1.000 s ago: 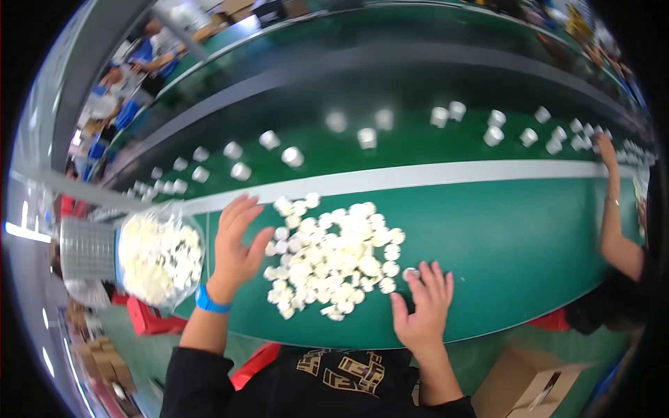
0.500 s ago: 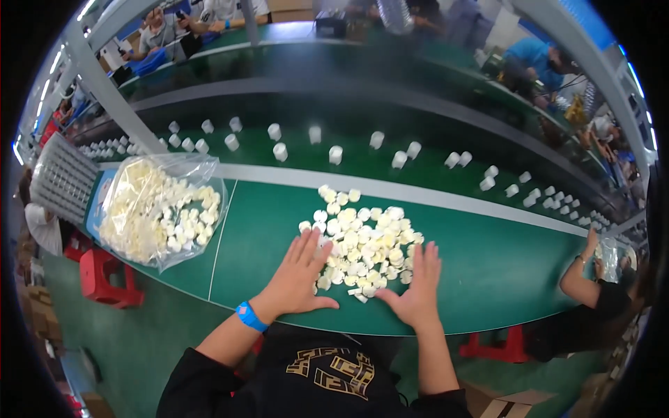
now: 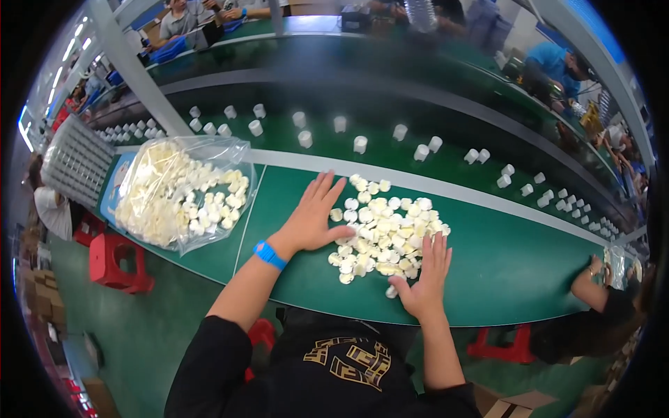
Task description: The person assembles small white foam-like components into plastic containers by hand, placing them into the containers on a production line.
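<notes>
A loose pile of small cream-white caps (image 3: 387, 233) lies on the green tabletop (image 3: 516, 265), right in front of the person. The left hand (image 3: 313, 216) rests flat with fingers spread against the pile's left edge, gripping nothing; the right hand (image 3: 425, 275) lies open, palm down, on its lower right edge, also holding nothing. To the left, a clear plastic bag (image 3: 185, 191) sits open and filled with the same caps. Beyond the pile, upright white caps (image 3: 360, 144) stand spaced along the conveyor belt (image 3: 446, 111).

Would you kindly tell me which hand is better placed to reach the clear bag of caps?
Left. The left hand lies flat at the pile's left edge, nearest the bag; the right hand sits across the pile.
</notes>
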`<state>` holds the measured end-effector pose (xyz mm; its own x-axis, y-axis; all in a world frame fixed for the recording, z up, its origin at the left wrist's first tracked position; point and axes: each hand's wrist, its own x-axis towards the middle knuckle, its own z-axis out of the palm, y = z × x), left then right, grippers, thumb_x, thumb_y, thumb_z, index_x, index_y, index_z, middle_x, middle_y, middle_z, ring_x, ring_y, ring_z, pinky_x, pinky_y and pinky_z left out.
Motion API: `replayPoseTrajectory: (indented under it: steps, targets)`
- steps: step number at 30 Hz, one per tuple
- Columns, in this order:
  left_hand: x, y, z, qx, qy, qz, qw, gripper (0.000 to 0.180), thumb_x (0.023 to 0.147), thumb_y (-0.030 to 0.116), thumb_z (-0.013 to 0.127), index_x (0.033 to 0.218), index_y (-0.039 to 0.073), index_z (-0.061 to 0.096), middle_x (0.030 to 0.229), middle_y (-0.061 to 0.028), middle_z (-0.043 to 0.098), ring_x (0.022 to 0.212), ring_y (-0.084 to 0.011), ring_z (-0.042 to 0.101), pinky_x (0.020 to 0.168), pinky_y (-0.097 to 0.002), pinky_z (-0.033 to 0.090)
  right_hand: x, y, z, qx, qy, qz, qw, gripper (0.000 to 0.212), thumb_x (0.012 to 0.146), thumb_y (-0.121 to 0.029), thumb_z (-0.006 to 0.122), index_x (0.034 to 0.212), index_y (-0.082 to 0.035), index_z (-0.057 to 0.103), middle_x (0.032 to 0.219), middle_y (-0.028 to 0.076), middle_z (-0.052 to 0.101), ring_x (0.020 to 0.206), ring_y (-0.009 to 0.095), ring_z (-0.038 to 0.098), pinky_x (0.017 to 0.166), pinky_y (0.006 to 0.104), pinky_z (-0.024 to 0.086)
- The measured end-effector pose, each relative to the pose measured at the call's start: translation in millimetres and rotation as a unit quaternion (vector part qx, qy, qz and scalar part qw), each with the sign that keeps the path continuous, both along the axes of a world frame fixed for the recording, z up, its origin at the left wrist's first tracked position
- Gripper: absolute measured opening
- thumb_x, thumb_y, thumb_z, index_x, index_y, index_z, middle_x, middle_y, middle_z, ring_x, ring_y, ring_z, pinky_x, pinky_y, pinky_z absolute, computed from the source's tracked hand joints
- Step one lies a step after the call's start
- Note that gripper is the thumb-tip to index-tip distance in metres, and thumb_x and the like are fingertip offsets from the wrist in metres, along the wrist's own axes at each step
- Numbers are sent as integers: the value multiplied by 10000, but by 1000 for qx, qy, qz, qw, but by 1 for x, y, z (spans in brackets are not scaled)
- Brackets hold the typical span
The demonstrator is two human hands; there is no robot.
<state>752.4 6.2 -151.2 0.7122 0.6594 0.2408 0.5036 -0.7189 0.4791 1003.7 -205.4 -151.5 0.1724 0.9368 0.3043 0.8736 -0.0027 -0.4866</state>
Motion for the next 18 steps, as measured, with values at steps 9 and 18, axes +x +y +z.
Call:
replayPoseTrajectory:
  steps: [9,18]
  targets:
    - [19,-26,0,-7,-23,-61,998,971,903,588,700,1597,21,328,1656,-313,243,1542,-504,212,1261,-565,184,-22,-11,-4,-23,-57,22,998,1146,721,-534,880,1596,-35,334,1668,304,235,1550,504,196,1239,646,142]
    - [-173,42,-11,123,57,312,940,552,897,343,778,1276,-15,596,1288,-257,601,1207,-434,564,1049,-500,450,-10,-16,0,21,-42,25,999,1093,742,-559,863,1563,-24,377,1630,304,308,1508,518,273,1213,645,198]
